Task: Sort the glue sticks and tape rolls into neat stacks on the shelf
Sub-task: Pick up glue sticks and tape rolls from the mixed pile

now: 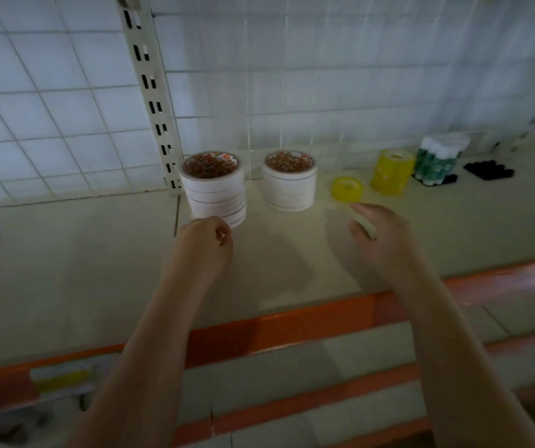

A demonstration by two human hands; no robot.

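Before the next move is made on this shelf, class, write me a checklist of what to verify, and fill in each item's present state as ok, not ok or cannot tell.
1. Taller white tape stack stands straight: not ok, its lower rolls look slightly offset.
2. Shorter white tape stack is neat: ok.
3. Single yellow roll is stacked: not ok, it lies alone beside the yellow stack.
4. Glue sticks are grouped upright: ok.
5. Right hand is free to take the yellow roll: ok, open and holding nothing.
6. Left hand is empty: cannot tell, its fingers are curled and blurred.
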